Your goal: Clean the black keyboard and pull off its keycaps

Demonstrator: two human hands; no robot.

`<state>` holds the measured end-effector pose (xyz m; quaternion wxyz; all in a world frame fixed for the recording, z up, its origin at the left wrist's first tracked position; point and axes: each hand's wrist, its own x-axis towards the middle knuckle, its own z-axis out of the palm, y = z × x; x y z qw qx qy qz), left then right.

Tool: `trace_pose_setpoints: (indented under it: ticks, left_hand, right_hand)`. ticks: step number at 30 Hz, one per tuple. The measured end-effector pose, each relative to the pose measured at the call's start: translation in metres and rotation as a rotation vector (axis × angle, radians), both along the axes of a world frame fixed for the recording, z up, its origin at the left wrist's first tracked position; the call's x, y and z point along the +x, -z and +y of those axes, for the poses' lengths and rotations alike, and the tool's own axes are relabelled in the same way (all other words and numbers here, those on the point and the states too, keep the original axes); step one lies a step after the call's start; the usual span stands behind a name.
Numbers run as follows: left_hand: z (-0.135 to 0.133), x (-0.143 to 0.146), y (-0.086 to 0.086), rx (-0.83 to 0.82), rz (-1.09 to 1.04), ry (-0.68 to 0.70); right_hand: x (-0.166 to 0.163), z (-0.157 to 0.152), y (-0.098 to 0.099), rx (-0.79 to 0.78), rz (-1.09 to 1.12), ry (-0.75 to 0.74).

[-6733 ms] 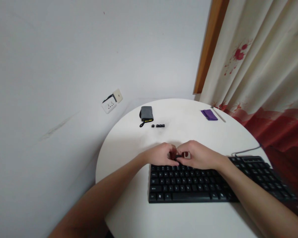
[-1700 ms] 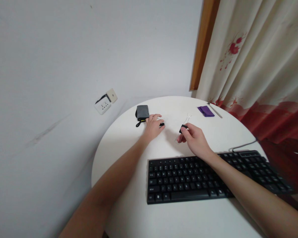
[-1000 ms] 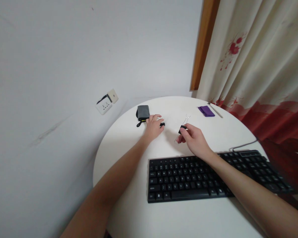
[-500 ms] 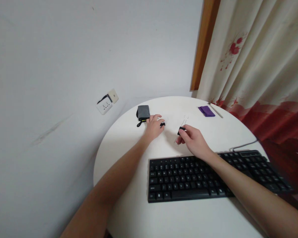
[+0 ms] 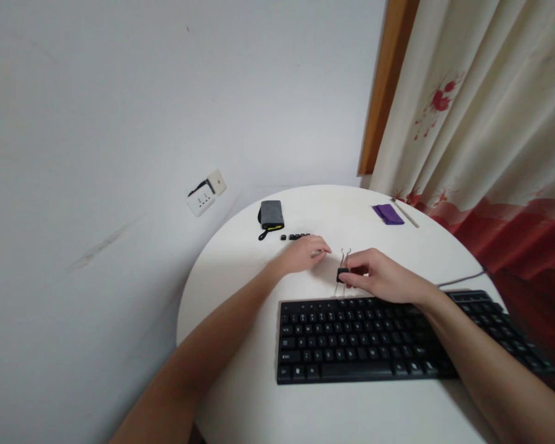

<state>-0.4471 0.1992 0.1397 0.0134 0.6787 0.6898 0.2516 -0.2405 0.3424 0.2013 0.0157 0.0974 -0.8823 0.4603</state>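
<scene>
A black keyboard [image 5: 374, 339] lies on the round white table [image 5: 240, 290] in front of me. My right hand [image 5: 382, 275] pinches a small black binder clip [image 5: 342, 273] with wire handles, held just above the keyboard's top edge. My left hand [image 5: 305, 253] hovers low over the table to the left of the clip, fingers stretched out and holding nothing. A short row of loose black keycaps [image 5: 296, 236] sits just beyond my left hand.
A grey pouch [image 5: 271, 214] with a black and yellow strap lies at the table's far edge. A purple cloth [image 5: 388, 214] and a thin stick [image 5: 407, 214] lie at the far right. A curtain [image 5: 485, 123] hangs on the right. A wall socket [image 5: 206, 192] is at left.
My left hand has drawn back from the keycap row toward the keyboard. My right hand has brought the binder clip down and nearer to the keyboard's top edge.
</scene>
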Motion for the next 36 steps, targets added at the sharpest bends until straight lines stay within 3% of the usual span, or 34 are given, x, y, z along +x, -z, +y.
trace_pose_setpoints:
  ticks: [3, 8, 10, 14, 17, 26, 30, 33, 36]
  left_hand:
    - [-0.003, 0.010, -0.011, -0.144, -0.128, 0.102]
    - [-0.013, 0.026, -0.037, -0.179, -0.249, 0.106]
    - [-0.015, 0.033, -0.044, -0.281, -0.314, 0.149]
    - [-0.016, 0.045, -0.048, -0.533, -0.438, 0.306]
    - [-0.013, 0.054, -0.046, -0.585, -0.478, 0.294]
    - [-0.006, 0.066, -0.025, -0.537, -0.472, 0.195]
    - [-0.008, 0.070, -0.026, -0.510, -0.468, 0.176]
    - [-0.009, 0.070, -0.032, -0.480, -0.452, 0.170]
    - [-0.008, 0.067, -0.032, -0.307, -0.492, 0.102]
  right_hand:
    - [0.000, 0.003, 0.002, -0.002, -0.062, -0.062]
    - [0.003, 0.001, 0.002, 0.038, -0.109, -0.081]
    - [0.005, -0.001, 0.000, 0.071, -0.115, -0.122]
    - [0.007, 0.000, -0.003, 0.083, -0.142, -0.154]
    - [0.005, 0.003, -0.001, 0.056, -0.153, -0.107]
    - [0.000, 0.007, 0.008, -0.103, -0.274, -0.045]
    - [-0.002, 0.008, 0.015, -0.196, -0.344, 0.020]
    - [-0.007, 0.011, 0.020, -0.195, -0.283, 0.081]
    - [-0.016, 0.013, 0.022, -0.222, -0.126, 0.245]
